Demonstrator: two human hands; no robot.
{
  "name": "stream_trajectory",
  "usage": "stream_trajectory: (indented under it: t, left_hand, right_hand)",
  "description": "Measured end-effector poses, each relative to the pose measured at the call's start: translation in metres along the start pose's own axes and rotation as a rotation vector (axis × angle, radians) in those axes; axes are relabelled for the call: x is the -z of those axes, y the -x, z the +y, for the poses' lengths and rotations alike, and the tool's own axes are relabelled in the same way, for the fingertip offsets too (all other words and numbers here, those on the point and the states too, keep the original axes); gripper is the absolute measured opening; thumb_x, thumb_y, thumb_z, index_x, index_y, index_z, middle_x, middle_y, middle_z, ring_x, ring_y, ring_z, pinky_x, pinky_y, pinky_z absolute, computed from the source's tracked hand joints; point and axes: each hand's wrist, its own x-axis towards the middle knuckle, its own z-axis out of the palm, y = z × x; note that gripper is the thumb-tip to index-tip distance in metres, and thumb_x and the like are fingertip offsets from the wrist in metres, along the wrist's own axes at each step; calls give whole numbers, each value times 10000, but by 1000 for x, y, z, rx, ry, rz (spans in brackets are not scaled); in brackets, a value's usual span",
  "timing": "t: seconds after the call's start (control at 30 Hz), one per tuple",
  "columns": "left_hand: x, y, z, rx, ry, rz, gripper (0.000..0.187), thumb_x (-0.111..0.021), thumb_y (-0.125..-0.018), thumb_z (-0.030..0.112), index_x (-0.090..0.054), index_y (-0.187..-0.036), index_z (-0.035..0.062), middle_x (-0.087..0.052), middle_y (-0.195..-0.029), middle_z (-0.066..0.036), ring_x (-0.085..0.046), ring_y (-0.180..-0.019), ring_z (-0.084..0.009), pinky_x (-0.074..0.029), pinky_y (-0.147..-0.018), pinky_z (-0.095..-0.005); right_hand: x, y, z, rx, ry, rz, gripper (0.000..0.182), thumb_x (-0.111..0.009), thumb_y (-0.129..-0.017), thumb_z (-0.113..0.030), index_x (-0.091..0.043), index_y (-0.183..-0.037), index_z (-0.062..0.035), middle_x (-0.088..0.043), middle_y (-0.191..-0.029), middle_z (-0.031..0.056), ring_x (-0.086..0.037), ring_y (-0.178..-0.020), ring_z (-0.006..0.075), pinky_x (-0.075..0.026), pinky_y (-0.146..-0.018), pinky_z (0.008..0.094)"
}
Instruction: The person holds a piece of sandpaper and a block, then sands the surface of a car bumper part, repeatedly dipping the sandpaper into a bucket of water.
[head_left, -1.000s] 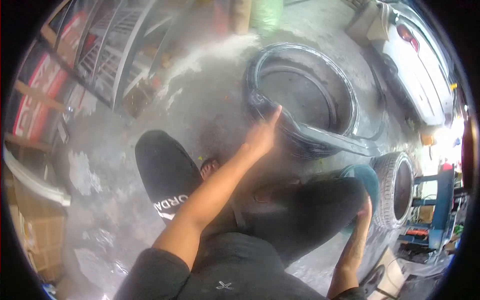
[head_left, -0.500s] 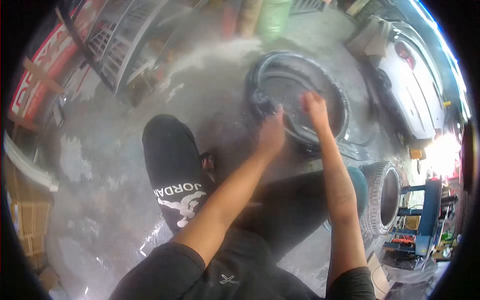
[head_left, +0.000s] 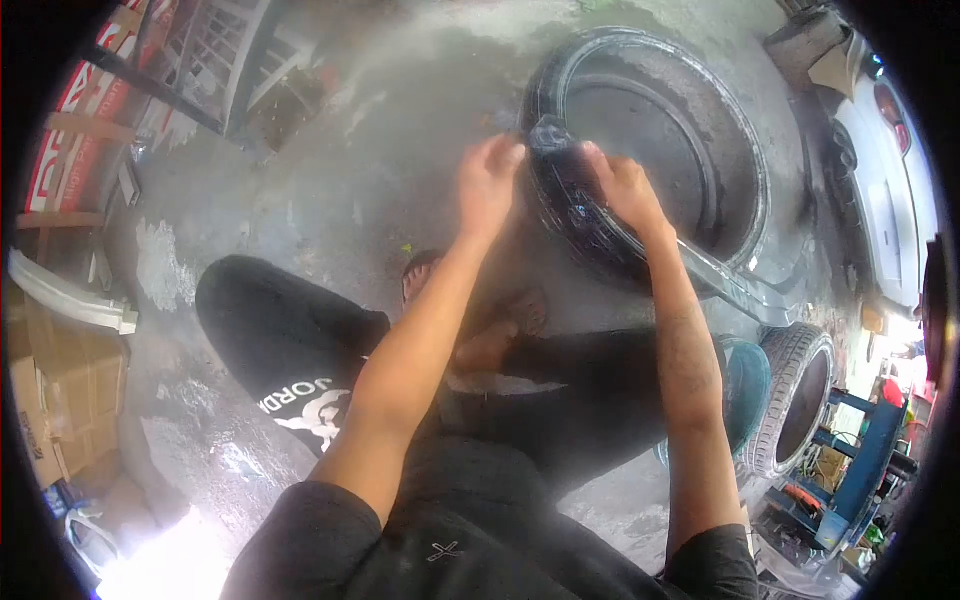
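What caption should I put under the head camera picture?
Left hand and right hand at the near edge of a tire, with a second tire nearby.

Tyre [head_left: 585,232] partly behind the right grip [head_left: 628,192]

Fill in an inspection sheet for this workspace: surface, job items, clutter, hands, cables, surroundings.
Surface: grey floor, blotched with pale patches.
Job items: large tyre lying on its side; grey strip across its near edge, its end running past the tyre.
Clutter: second tyre standing on its tread, beside a blue-green round object partly hidden by the person's leg.
Hands: left hand curled at the tyre's left edge; right hand above the tyre's near side. Grip on either unclear.
Cables: nothing seen clearly.
Surroundings: cardboard boxes at left; white car and blue metal stand at right.
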Motion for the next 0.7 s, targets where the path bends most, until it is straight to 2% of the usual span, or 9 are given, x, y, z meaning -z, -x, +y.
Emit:
stream_trajectory:
  t: [0.03, 0.1, 0.13, 0.2, 0.37, 0.47, 0.5, 0.6, 0.7]
  left_hand:
    - [-10, -7, 0, -42, -2, 83, 526, -789, -956, 368, -699, -1302, -18, -710, -1138, -175, -691, -1068, -264, -532, -972, -398]
    - [-32, -13, -6, -148, -25, 220, 447, -798, -953, 317, -714, -1274, 17, -659, -1177, -151, -668, -1058, -267, -540, -947, -390]
    - [-44, -7, -10, -144, -32, 213, 447, -798, -953, 317, -714, -1274, 17, -659, -1177, -151, -668, -1058, -267, -540, -947, -390]
    - [-65, 7, -11, -245, -8, 212, 410, -812, -939, 264, -716, -1256, 23, -638, -1140, -143, -653, -1043, -272, -545, -920, -379]
    - [-74, -25, -14, -278, 42, 347, 310, -830, -902, 145, -721, -1170, 33, -636, -1121, -146, -654, -1005, -271, -542, -879, -378]
    - [-74, 3, -6, -343, 96, 312, 318, -835, -894, 143, -723, -1173, 39, -643, -1110, -146, -654, -997, -277, -537, -896, -384]
    - [-74, 18, 2, -273, 187, 268, 308, -834, -894, 141, -722, -1162, 38, -645, -1100, -144, -653, -1002, -285, -530, -913, -392]
    - [-69, -6, -8, -370, 179, 271, 316, -832, -898, 146, -716, -1170, 34, -642, -1097, -140, -654, -1009, -291, -531, -914, -394]
    - [-68, -2, -9, -318, 111, 281, 322, -826, -900, 129, -700, -1175, 21, -635, -1088, -149, -654, -1016, -296, -535, -900, -396]
  right_hand:
    - [0, -5, 3, -7, -7, -7, 710, -539, -1051, -613, -742, -1108, 65, -677, -917, 381, -740, -1008, 460, -543, -866, 460]
    - [-5, -8, 9, 48, -10, 19, 734, -541, -1050, -620, -739, -1045, 87, -661, -795, 345, -758, -850, 365, -547, -822, 449]
    - [-7, -6, 11, 40, -17, 15, 734, -541, -1050, -620, -739, -1045, 87, -661, -795, 345, -758, -850, 365, -547, -822, 449]
    - [-9, -6, 9, 177, -84, 126, 789, -544, -1043, -637, -723, -942, 124, -615, -690, 294, -681, -712, 278, -543, -780, 450]
    - [-2, -8, 6, -13, -39, 38, 821, -534, -1039, -656, -707, -887, 132, -574, -648, 281, -621, -659, 271, -538, -765, 457]
    - [-1, -8, -1, -29, -31, 46, 854, -526, -1037, -670, -683, -847, 148, -542, -619, 258, -605, -652, 267, -536, -758, 453]
    - [-2, -10, -1, 15, -29, 90, 866, -524, -1034, -678, -674, -827, 149, -530, -610, 249, -599, -647, 266, -532, -749, 456]
    - [-3, -9, 5, 2, -25, 97, 889, -522, -1024, -700, -656, -796, 149, -514, -603, 243, -586, -646, 257, -526, -739, 462]
    - [-5, -8, 5, -55, -11, 65, 903, -522, -1014, -719, -640, -779, 145, -503, -607, 242, -574, -662, 244, -526, -743, 465]
